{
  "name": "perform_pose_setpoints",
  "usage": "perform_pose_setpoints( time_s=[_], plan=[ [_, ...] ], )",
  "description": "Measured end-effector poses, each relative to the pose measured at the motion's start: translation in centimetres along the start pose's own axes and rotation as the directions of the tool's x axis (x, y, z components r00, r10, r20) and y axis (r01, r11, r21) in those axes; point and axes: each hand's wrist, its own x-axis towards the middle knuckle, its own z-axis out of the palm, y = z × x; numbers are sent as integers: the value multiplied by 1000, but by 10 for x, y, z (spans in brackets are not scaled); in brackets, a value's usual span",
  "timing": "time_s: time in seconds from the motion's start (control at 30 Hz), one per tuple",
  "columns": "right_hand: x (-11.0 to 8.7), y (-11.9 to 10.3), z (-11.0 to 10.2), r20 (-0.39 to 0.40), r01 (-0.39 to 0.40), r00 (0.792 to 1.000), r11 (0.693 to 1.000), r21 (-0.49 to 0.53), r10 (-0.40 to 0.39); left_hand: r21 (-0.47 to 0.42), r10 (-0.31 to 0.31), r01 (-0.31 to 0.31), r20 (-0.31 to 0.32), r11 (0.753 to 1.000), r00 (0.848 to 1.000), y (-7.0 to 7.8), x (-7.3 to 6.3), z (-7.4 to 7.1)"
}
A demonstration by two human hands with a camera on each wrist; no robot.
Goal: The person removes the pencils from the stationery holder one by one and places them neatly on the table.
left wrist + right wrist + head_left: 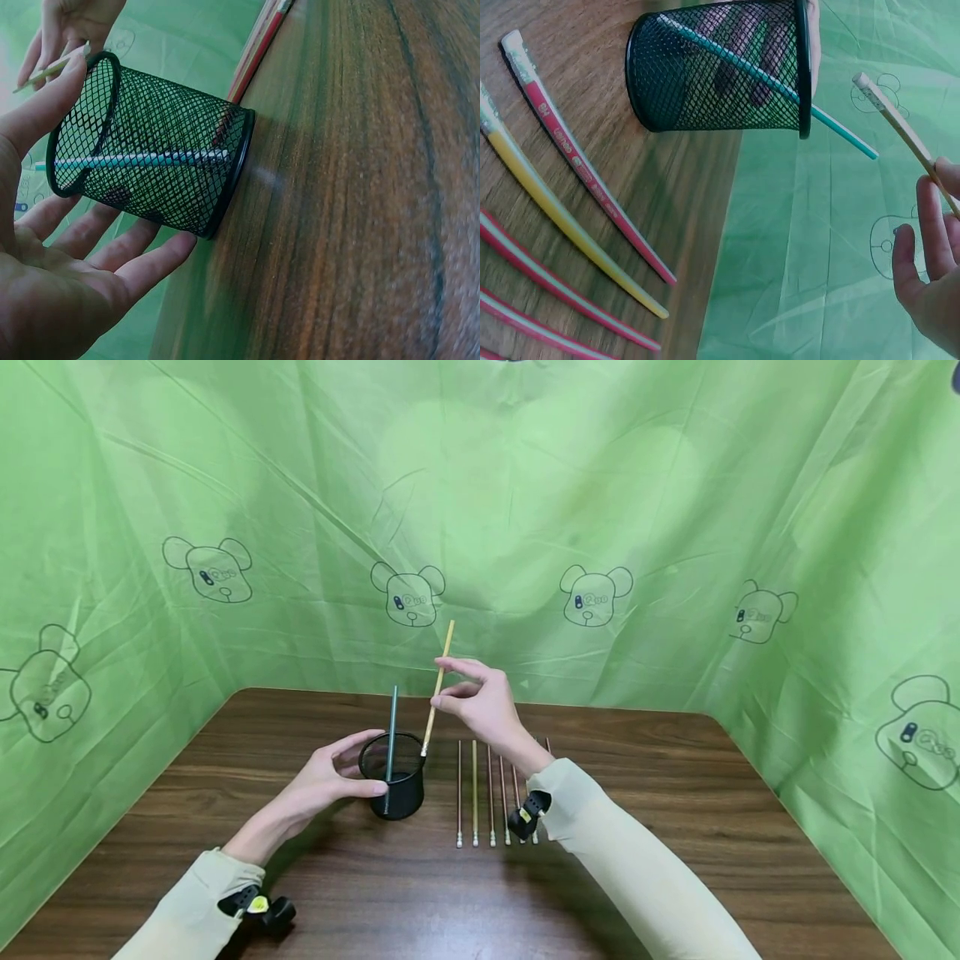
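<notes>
A black mesh pencil cup (401, 802) stands upright on the wooden table. My left hand (322, 781) holds it from the left, thumb on the near side and fingers around the far side. Inside leans a teal pencil (393, 718), its upper half above the rim; the right wrist view shows its eraser end near the cup's bottom. My right hand (483, 702) pinches a yellow pencil (430, 727) between thumb and fingers, slightly tilted. In the head view this pencil's white eraser end overlaps the cup's right rim; the right wrist view shows it beyond the cup's mouth.
Right of the cup, several pencils lie side by side with eraser ends toward me, among them a red pencil (460, 793) and another yellow pencil (475, 793). My right forearm covers part of the row. Green cloth (495, 527) surrounds the table (375, 893) at back and sides.
</notes>
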Motion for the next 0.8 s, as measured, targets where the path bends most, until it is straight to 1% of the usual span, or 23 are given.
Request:
perform_pose_setpoints(
  time_s=[0.17, 0.37, 0.57, 0.8],
  plan=[
    [-4, -1, -8, -1, -12, 1000, 1000, 0, 12, 2, -2, 2, -1, 1000, 1000, 1, -1, -1],
    [-12, 4, -20, 1, -36, 999, 999, -30, 36, -8, -4, 4, -1, 1000, 1000, 1, -1, 0],
    [-21, 10, -35, 19, -61, 998, 996, -64, 63, -8, -9, 9, -5, 1000, 1000, 1, -1, 0],
    [-31, 17, -53, 43, -93, 994, 992, -80, 97, 0, -15, 15, -7, 1000, 1000, 2, 0, 0]
  ],
)
